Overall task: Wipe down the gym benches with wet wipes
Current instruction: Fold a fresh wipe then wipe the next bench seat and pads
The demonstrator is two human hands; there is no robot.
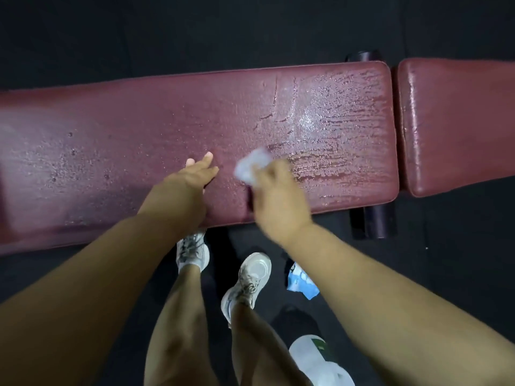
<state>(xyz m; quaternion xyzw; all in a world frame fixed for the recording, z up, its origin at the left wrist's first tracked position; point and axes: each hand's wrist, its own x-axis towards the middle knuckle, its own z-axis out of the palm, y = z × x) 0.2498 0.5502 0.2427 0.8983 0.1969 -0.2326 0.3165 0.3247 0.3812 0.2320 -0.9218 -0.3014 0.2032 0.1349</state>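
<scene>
A long maroon padded gym bench [139,129] runs across the view, its right part wet and streaked. My right hand [276,199] is blurred and shut on a crumpled white wet wipe [252,167], which it presses on the pad near the front edge. My left hand [189,185] lies flat on the pad just left of it, fingers together and holding nothing. A second maroon pad [459,121] adjoins on the right, separated by a narrow gap.
Black rubber floor surrounds the bench. My legs and white trainers [250,280] stand in front of it. A blue-and-white wipes packet [302,281] lies on the floor by my right foot. A clear plastic bottle [320,363] is at the bottom. Dark frame feet [373,221] stick out under the bench.
</scene>
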